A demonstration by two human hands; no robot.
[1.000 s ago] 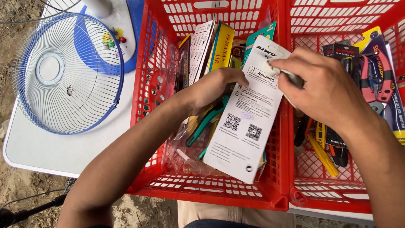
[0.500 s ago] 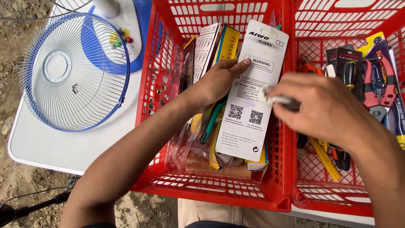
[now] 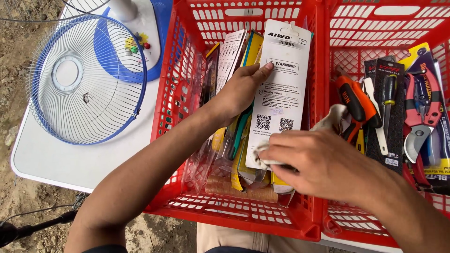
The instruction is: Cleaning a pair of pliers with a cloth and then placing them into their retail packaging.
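Observation:
My left hand (image 3: 241, 91) holds the left edge of a white backing card of a packaged tool (image 3: 281, 84), thumb on its front, standing it upright in the left red crate (image 3: 187, 84). My right hand (image 3: 323, 164) is closed on a crumpled white cloth (image 3: 330, 119) and presses it against the card's lower part. Behind the card stand several other carded tool packs (image 3: 232, 54), partly hidden.
A second red crate (image 3: 375, 28) on the right holds an orange-handled tool (image 3: 354, 100), a screwdriver pack (image 3: 389, 107) and red-handled pruners (image 3: 422, 107). On the white table (image 3: 70, 159) to the left lie a blue wire fan guard (image 3: 84, 79) and a fan base (image 3: 136, 28). Bare ground lies below.
The card has swung from tilted to upright and sits deeper in the crate. My right hand with the cloth has slid down from the card's top to its lower part.

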